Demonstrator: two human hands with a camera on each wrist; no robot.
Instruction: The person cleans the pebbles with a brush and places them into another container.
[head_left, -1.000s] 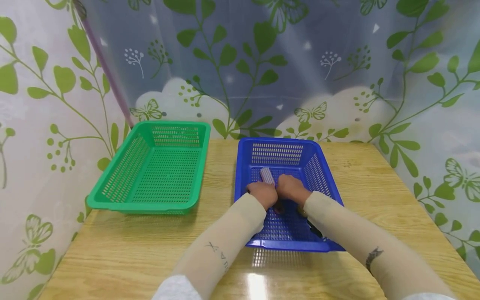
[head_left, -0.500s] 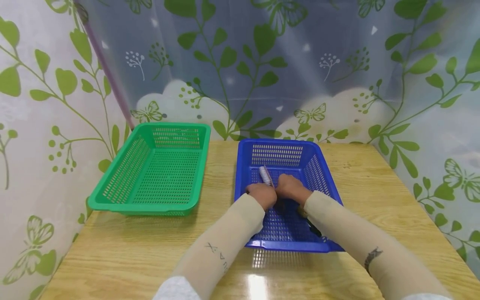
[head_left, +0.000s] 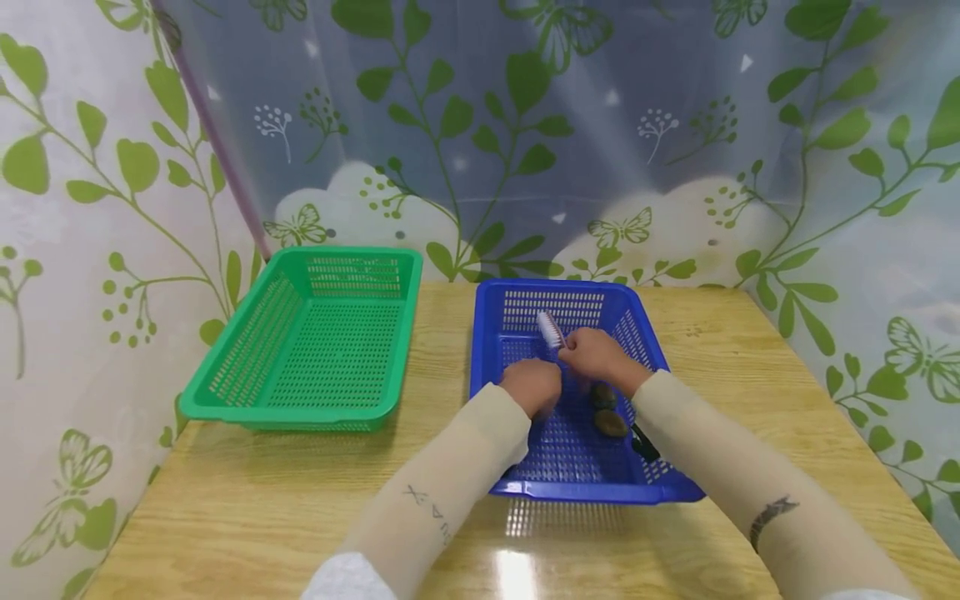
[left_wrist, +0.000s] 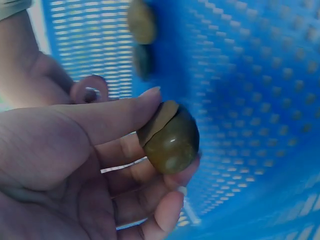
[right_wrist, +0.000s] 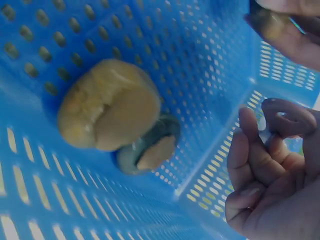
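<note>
In the blue basket (head_left: 577,493), my right hand (head_left: 596,354) grips a brush (head_left: 551,331) with white bristles, raised toward the far side. The brown handle end (right_wrist: 287,117), with a hole in it, shows in the right wrist view. Closer to me and to the left, my left hand (head_left: 534,387) pinches a rounded, dark olive-brown stone (left_wrist: 172,142) with a flat tan patch, between thumb and fingers. Two more stones lie in the basket under my right forearm: a yellowish one (right_wrist: 107,105) and a smaller dark green one (right_wrist: 150,145), side by side.
A green basket (head_left: 300,414) stands to the left on the wooden table (head_left: 300,500). Some black thing (head_left: 643,443) lies by the blue basket's right wall, partly under my right sleeve. A patterned curtain (head_left: 465,125) hangs behind the table.
My right hand has lifted the brush up and away from my left hand, slightly to the right. The stones under the right forearm show more now.
</note>
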